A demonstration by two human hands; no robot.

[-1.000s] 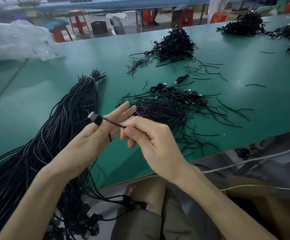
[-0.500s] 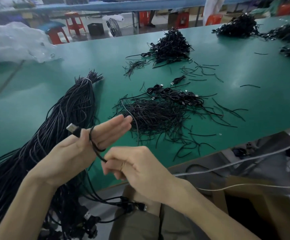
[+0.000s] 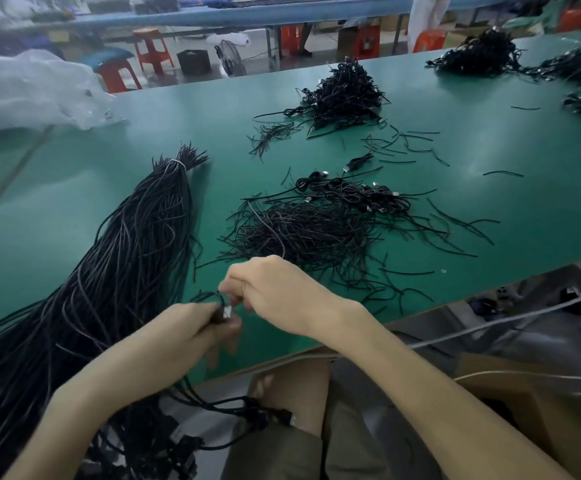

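Head view: left hand (image 3: pixel 185 336) grips the coiled cable (image 3: pixel 227 311), right hand (image 3: pixel 275 292) pinches its loop; winding seems nearly done, and fastening probably comes next.

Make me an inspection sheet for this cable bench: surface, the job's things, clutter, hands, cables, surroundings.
Surface: green table, no spill seen.
Job's things: black cable with a metal plug, held above the near edge.
Clutter: loose ties piled mid-table, strays scattered to the right.
Grippers: left hand grips the black cable at its plug; right hand pinches its strand; both blurred.
Cables: tied bundle at left, running off the near edge; coiled cables behind the loose ties; heap farther back.
Surroundings: plastic bag far left; red stools and fan beyond the table.
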